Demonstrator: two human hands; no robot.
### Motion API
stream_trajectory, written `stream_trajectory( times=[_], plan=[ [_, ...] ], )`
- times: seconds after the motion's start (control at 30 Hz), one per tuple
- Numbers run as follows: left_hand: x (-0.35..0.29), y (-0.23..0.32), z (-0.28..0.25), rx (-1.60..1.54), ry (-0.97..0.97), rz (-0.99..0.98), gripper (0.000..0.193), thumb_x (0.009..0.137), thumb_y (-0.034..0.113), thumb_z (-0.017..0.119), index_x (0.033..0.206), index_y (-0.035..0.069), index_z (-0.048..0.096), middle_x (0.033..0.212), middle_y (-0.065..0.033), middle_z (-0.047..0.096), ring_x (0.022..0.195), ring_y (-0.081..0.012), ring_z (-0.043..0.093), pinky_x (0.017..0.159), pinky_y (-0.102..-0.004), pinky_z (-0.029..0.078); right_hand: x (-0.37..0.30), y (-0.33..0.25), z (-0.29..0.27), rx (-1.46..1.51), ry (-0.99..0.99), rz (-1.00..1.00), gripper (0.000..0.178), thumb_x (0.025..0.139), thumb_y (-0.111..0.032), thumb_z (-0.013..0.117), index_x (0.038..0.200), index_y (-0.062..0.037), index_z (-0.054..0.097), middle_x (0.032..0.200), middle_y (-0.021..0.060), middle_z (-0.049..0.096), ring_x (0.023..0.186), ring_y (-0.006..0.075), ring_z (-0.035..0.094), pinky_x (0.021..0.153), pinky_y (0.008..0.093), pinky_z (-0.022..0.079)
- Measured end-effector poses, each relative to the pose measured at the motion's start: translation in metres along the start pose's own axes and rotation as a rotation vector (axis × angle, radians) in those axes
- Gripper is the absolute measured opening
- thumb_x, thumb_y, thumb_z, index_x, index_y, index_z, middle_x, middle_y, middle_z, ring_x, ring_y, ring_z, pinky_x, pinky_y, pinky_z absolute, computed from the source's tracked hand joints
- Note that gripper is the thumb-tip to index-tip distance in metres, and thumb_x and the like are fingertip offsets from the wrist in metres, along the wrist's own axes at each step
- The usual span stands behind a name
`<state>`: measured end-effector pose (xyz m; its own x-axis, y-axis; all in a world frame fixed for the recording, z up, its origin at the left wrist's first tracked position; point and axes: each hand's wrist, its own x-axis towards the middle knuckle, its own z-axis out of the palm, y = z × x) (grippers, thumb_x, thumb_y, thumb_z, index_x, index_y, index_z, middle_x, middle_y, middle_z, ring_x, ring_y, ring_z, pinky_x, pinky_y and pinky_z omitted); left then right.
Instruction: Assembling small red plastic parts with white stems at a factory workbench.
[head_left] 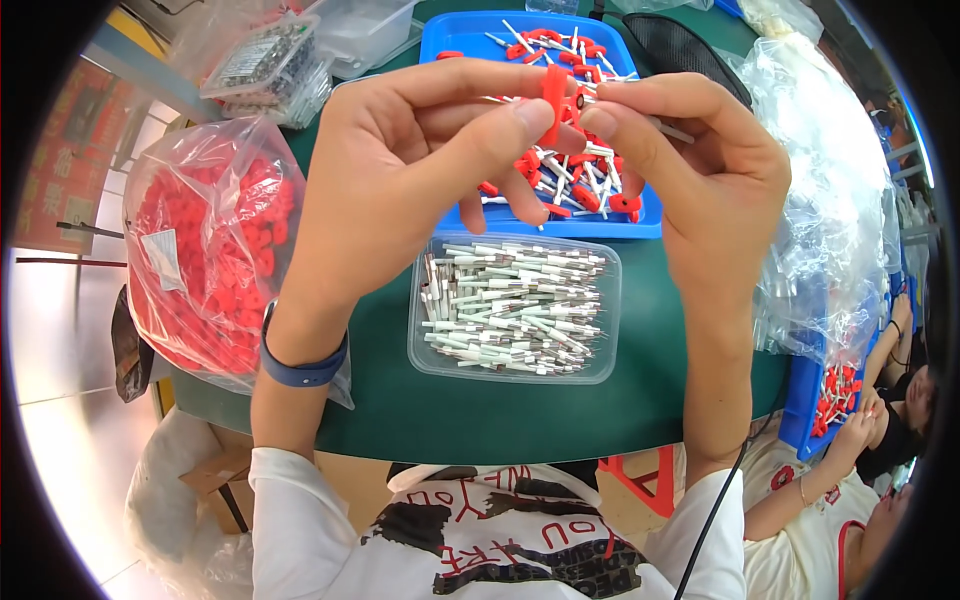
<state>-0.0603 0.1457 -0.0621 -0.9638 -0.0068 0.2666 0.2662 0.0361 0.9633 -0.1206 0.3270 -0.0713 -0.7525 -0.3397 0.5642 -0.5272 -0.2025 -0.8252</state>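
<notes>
My left hand [400, 175] is raised over the table, with thumb and forefinger pinched on a red plastic piece [554, 104]. Facing it, my right hand [715, 165] has its thumb and forefinger closed at the piece's right side. Between those right fingertips sits a small part, mostly hidden; a pale rod [671, 130] shows behind the right fingers. Just below the hands stands a clear plastic tub [414, 345] full of thin white rods [515, 310]. Behind them a blue tray [648, 222] holds many red pieces fitted with white rods.
At left lies a clear bag [215, 250] of red pieces on the green table [370, 410]. Packed small parts [262, 60] and a clear container [360, 35] stand far left. Clear plastic bags [825, 200] fill the right. Other people sit at right by another blue tray [800, 400].
</notes>
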Motion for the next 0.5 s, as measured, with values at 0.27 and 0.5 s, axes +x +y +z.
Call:
stream_trajectory(
  times=[0.27, 0.5],
  plan=[
    [-0.0016, 0.0014, -0.0020, -0.025, 0.010, -0.004, 0.032, 0.093, 0.019, 0.056, 0.114, -0.003, 0.063, 0.091, -0.0113, 0.070, 0.065, -0.0150, 0.068, 0.044, -0.0200, 0.044, 0.0023, 0.0004, 0.0008, -0.033, -0.112, 0.011, 0.016, 0.083, 0.002, 0.067, 0.098, 0.0013, 0.070, 0.081, 0.0061, 0.067, 0.061, 0.0052, 0.055, 0.050, 0.0176, 0.042],
    [-0.0018, -0.0075, -0.0033, 0.001, 0.005, 0.027, 0.029, 0.092, 0.017, 0.056, 0.112, -0.003, 0.065, 0.094, -0.0118, 0.070, 0.081, -0.0146, 0.068, 0.055, -0.0239, 0.051, 0.0052, 0.0014, -0.0033, 0.013, -0.143, 0.136, 0.019, 0.083, -0.003, 0.067, 0.102, 0.0024, 0.068, 0.085, 0.0055, 0.066, 0.070, 0.0056, 0.057, 0.056, 0.0175, 0.044]
  ],
)
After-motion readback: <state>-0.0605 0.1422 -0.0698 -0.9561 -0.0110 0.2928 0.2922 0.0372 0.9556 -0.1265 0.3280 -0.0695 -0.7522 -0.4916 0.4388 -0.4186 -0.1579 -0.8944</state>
